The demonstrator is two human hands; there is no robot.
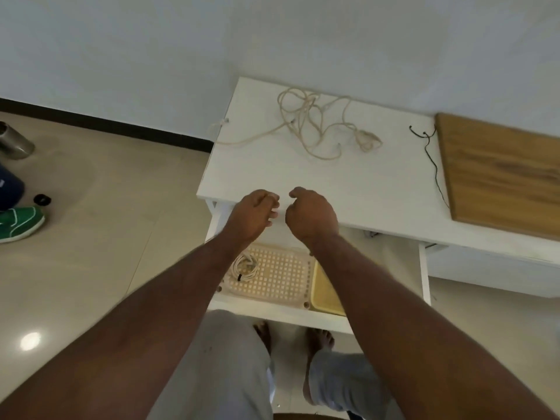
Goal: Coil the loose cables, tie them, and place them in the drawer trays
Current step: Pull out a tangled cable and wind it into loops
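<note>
A loose cream cable (321, 122) is lying in a tangle on the far part of the white table top (272, 174), with one end trailing off the left edge; it is probably waiting there because it is the next one to be coiled. A thin black cable (431, 165) is running along the right side, just beside a wooden board (503, 174). One coiled white cable (246, 266) is already sitting tied in the left corner of the perforated tray (281, 277) inside the open drawer (272, 310), next to a yellow tray (325, 294), so part of the job looks done.

Both hands are hovering over the near edge of the table top, above the drawer. The left hand (253, 215) is showing loosely curled fingers with nothing visible between them. The right hand (310, 215) is also curled, knuckles up; I cannot tell whether it is pinching something small, such as a tie. The loose cream cable is lying well apart from both hands, farther back, so a reach forward seems likely.

Farther out on the floor at left are a green shoe (19, 222) and a metal bottle (13, 142).
</note>
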